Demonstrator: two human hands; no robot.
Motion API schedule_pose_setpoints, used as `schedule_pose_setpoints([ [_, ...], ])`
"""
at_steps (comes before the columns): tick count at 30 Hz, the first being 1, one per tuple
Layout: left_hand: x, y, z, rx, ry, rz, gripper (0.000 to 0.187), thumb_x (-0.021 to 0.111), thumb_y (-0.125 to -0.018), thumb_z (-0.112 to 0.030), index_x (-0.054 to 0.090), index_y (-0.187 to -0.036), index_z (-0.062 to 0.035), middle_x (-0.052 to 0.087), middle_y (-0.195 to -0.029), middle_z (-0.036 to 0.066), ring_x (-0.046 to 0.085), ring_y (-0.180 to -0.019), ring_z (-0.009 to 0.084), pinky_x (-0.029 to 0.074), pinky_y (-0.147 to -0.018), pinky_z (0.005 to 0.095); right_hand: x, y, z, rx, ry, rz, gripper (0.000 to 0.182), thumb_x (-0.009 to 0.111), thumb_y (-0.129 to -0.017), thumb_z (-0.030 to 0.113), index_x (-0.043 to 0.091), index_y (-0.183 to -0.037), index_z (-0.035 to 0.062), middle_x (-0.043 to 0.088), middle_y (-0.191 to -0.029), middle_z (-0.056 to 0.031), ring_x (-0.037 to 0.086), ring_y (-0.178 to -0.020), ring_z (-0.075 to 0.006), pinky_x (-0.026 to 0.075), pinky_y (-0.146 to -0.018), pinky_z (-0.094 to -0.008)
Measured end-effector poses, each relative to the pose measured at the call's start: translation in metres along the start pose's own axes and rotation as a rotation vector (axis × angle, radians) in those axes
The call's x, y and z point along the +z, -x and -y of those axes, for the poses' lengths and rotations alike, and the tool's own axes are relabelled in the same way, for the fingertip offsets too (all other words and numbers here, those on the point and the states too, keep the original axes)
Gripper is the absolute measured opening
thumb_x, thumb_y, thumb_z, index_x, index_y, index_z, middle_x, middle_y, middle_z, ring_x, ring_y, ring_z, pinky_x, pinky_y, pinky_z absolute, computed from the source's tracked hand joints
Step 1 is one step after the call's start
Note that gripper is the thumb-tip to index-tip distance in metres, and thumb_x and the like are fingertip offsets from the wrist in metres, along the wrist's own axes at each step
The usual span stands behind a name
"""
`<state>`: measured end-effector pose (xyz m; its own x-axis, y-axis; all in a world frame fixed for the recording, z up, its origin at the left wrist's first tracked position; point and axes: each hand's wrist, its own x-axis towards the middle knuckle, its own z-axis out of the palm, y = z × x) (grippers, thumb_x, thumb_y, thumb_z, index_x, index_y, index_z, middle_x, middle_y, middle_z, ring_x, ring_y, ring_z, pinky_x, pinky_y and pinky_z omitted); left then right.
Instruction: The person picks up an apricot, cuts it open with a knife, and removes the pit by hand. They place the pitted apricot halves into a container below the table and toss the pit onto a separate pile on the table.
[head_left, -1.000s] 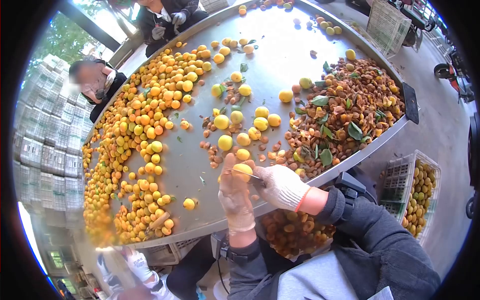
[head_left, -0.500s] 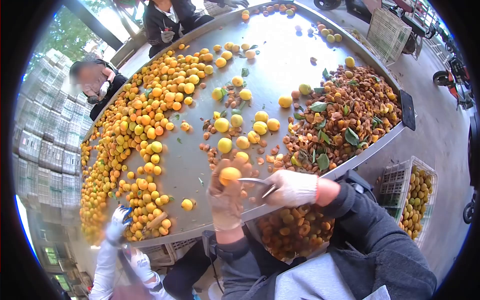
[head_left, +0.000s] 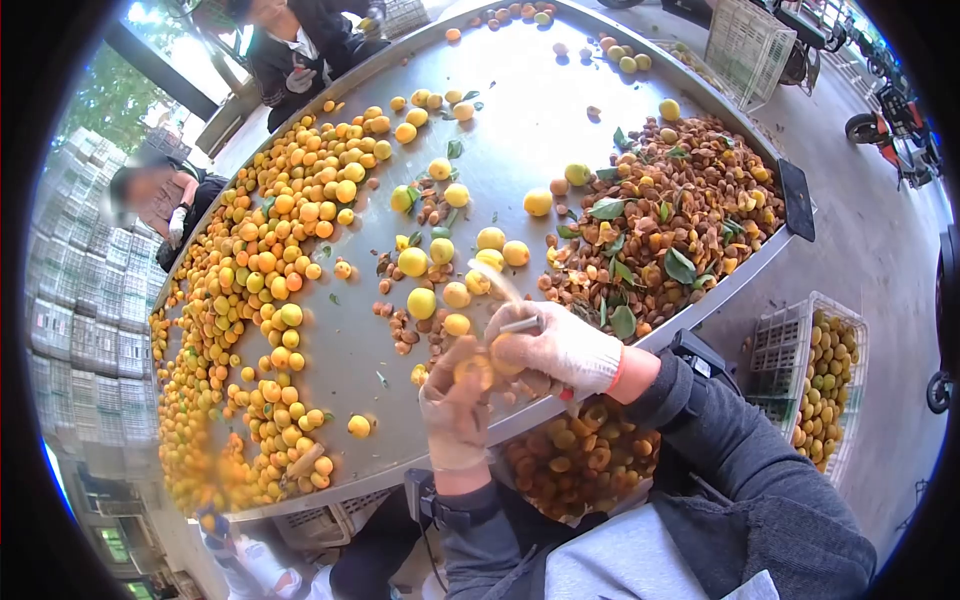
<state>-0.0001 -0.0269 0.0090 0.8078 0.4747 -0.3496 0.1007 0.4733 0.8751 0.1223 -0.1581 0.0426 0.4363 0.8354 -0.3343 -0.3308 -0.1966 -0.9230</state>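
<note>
Item: my lap in pale grey cloth (head_left: 630, 560), dark sleeves (head_left: 780, 480) either side.
Item: halves (head_left: 575, 455), many, heaped below the worktop's near edge, between my forearms.
Item: my left hand (head_left: 452, 405), in a stained pale glove, fingers closed around a fruit (head_left: 474, 373). The fruit sits over the near edge, between my two hands; blur hides how far it is cut.
Item: my right hand (head_left: 562, 347), in a white glove with a red cuff, fingers closed on a knife (head_left: 492, 278), its blurred blade pointing up and away from me. This hand is right beside the fruit; whether it touches it I cannot tell.
Item: crate (head_left: 770, 350) to my right, on the floor, filled with whole fruit.
Item: worktop (head_left: 350, 375), grey metal. Just beyond my hands, a loose cluster (head_left: 437, 270) of yellow fruit and brown pits. Right, a heap (head_left: 650, 235) of pits, scraps and green leaves. Left, a long spread (head_left: 275, 235) of orange and yellow fruit.
Item: two gloved people, one (head_left: 195, 205) along the left side, one (head_left: 335, 45) towards the far end.
Item: stacked crates (head_left: 90, 290), behind the left side.
</note>
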Motion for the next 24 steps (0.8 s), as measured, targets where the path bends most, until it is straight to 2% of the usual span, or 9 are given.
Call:
schedule_pose_setpoints([
  [2, -0.013, -0.01, 0.012, 0.218, 0.52, 0.238, 0.044, 0.071, -0.084, -0.012, 0.057, -0.124, -0.0014, 0.062, -0.108, 0.011, 0.062, -0.099, 0.0192, 0.055, -0.073, 0.0253, -0.004, -0.008, -0.013, -0.035, -0.231, 0.059, 0.029, 0.062, -0.088, 0.026, 0.059, -0.11, 0.0068, 0.061, -0.077, -0.0016, 0.06, -0.057, -0.0073, 0.047, -0.048, -0.0185],
  [4, -0.019, -0.016, 0.015, 0.206, 0.556, 0.234, 0.046, 0.069, -0.087, -0.02, 0.055, -0.127, -0.0023, 0.062, -0.108, 0.011, 0.062, -0.096, 0.019, 0.055, -0.074, 0.0261, -0.011, 0.0, -0.007, 0.063, -0.13, 0.062, 0.027, 0.063, -0.086, 0.024, 0.061, -0.106, 0.0063, 0.061, -0.075, -0.0017, 0.063, -0.06, -0.0096, 0.048, -0.05, -0.0201],
  [6, -0.019, -0.017, 0.014, 0.194, 0.598, 0.228, 0.05, 0.067, -0.089, -0.028, 0.053, -0.129, -0.0031, 0.062, -0.107, 0.011, 0.062, -0.093, 0.0187, 0.054, -0.075, 0.0268, -0.024, -0.023, -0.047, -0.557, 0.769, -0.171, 0.023, 0.063, -0.087, 0.021, 0.062, -0.104, 0.0058, 0.06, -0.074, -0.0027, 0.061, -0.055, -0.0107, 0.046, -0.046, -0.0208],
  [7, -0.018, -0.017, 0.016, 0.132, 0.606, 0.209, 0.052, 0.065, -0.09, -0.033, 0.051, -0.131, -0.0039, 0.062, -0.107, 0.009, 0.061, -0.088, 0.0177, 0.054, -0.071, 0.0276, -0.025, -0.031, -0.057, -0.698, 0.695, -0.354, 0.016, 0.061, -0.088, 0.015, 0.063, -0.101, 0.0056, 0.058, -0.071, -0.0031, 0.056, -0.049, -0.0119, 0.041, -0.041, -0.0232],
  [8, -0.016, -0.017, 0.019, 0.065, 0.614, 0.191, 0.055, 0.062, -0.091, -0.038, 0.049, -0.133, -0.0048, 0.062, -0.107, 0.008, 0.061, -0.084, 0.0168, 0.054, -0.068, 0.0283, -0.02, -0.023, -0.042, -0.694, 0.695, -0.358, 0.016, 0.061, -0.088, 0.015, 0.063, -0.101, 0.0056, 0.058, -0.071, -0.0031, 0.056, -0.049, -0.0119, 0.041, -0.041, -0.0232],
  [10, -0.013, -0.016, 0.029, 0.022, 0.576, 0.189, 0.055, 0.062, -0.091, -0.038, 0.049, -0.133, -0.0044, 0.061, -0.107, 0.008, 0.061, -0.083, 0.0166, 0.054, -0.066, 0.029, -0.004, -0.002, 0.006, -0.232, -0.384, -0.431, 0.013, 0.06, -0.087, 0.009, 0.061, -0.1, 0.0054, 0.054, -0.066, -0.0029, 0.049, -0.045, -0.0119, 0.036, -0.038, -0.0247],
  [14, 0.007, -0.01, 0.036, -0.037, 0.429, 0.138, 0.056, 0.061, -0.092, -0.038, 0.048, -0.134, -0.0032, 0.061, -0.107, 0.007, 0.061, -0.079, 0.0154, 0.053, -0.059, 0.0285, 0.012, -0.01, 0.007, -0.571, -0.765, -0.564, 0.013, 0.057, -0.089, 0.004, 0.059, -0.102, 0.0052, 0.048, -0.059, -0.002, 0.04, -0.038, -0.0105, 0.031, -0.035, -0.0246],
  [20, 0.018, -0.01, 0.04, 0.0, 0.334, 0.066, 0.053, 0.059, -0.094, -0.035, 0.048, -0.134, -0.002, 0.061, -0.107, 0.006, 0.058, -0.075, 0.0138, 0.049, -0.058, 0.025, 0.024, -0.017, -0.002, -0.616, -0.55, -0.651, 0.014, 0.053, -0.09, 0.0, 0.061, -0.101, 0.0033, 0.053, -0.062, -0.0033, 0.044, -0.042, -0.009, 0.033, -0.038, -0.0234],
  [24, 0.022, -0.01, 0.045, 0.089, 0.156, 0.005, 0.052, 0.056, -0.096, -0.036, 0.048, -0.133, -0.0016, 0.06, -0.106, 0.006, 0.057, -0.078, 0.0143, 0.048, -0.06, 0.0237, 0.03, -0.021, -0.011, -0.794, -0.298, -0.67, 0.013, 0.054, -0.088, -0.002, 0.061, -0.098, 0.0025, 0.055, -0.064, -0.0025, 0.044, -0.043, -0.0067, 0.034, -0.042, -0.0214],
])
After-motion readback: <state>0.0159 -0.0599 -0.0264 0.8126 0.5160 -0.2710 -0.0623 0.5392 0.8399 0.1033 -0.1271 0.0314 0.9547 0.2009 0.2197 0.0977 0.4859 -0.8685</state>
